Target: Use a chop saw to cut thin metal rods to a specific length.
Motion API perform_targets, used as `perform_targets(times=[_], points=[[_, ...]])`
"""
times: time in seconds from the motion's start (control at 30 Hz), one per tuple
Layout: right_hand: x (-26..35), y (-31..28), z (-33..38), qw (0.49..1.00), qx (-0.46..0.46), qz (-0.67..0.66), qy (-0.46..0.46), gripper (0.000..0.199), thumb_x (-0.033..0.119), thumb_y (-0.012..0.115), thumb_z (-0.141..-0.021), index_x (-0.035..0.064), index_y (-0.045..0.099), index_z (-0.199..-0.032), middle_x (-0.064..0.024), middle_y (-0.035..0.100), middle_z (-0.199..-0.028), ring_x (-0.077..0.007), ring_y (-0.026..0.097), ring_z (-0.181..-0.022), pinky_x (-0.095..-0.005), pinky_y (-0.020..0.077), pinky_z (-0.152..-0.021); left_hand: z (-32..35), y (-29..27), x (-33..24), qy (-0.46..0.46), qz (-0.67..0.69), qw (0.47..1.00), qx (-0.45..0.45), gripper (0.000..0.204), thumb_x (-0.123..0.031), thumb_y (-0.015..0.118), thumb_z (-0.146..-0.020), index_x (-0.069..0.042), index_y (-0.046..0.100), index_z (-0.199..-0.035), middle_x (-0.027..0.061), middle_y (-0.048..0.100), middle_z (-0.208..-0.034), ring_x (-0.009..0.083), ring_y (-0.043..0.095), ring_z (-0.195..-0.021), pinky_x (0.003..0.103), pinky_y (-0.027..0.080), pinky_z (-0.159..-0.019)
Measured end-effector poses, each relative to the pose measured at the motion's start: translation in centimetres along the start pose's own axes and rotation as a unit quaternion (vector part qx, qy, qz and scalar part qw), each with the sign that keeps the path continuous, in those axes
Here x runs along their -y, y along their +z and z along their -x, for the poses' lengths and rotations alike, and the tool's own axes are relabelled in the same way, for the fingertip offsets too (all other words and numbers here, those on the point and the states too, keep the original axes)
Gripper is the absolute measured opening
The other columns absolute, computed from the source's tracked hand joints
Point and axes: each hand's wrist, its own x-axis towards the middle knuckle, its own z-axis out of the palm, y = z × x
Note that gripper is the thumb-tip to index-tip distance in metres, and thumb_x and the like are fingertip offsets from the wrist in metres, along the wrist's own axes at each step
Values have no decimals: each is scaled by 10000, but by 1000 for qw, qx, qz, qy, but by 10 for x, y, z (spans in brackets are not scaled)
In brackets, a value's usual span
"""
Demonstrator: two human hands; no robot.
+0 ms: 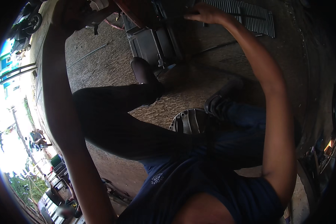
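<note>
a person lies back on a rough concrete floor point(112, 63), both arms raised toward the underside of a machine overhead. the right hand point(205, 14) rests on a dark metal edge beside a ribbed grey grille point(250, 16), fingers curled loosely over the edge, thumb forward, with nothing loose in its grasp. the left hand point(72, 13) reaches up near a red body panel point(132, 9) at the top of the frame; it is in shadow, and whether its fingers are open or closed cannot be told. a grey boxy metal housing point(153, 43) hangs between the two arms. a finned round metal cover point(188, 121) lies on the floor between the legs. the housing looks heavy, rigid and likely greasy, best gripped at its folded edges with both hands rather than by the thin grille fins, which could bend.
</note>
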Motion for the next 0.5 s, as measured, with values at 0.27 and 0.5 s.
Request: perform_targets(times=[0.27, 0.5], points=[[-16, 8, 45, 977, 66, -199, -24, 541, 517, 500, -937, 7, 674, -896, 39, 361, -470, -59, 357, -409, -257, 306, -396, -3, -7, -11, 92, 39, 990, -98, 523, -381, 843, -625, -109, 616, -1010, 30, 643, -870, 180, 634, -753, 291, 499, -662], [-17, 27, 66, 940, 77, -333, 17, 547, 477, 459, -970, -26, 653, -880, 75, 291, -456, -26, 242, -362, -226, 218, -349, 3, -13, -6, 49, 98, 994, -31, 518, -344, 861, -609, -103, 617, -997, 49, 641, -884, 201, 633, -779, 293, 499, -687]])
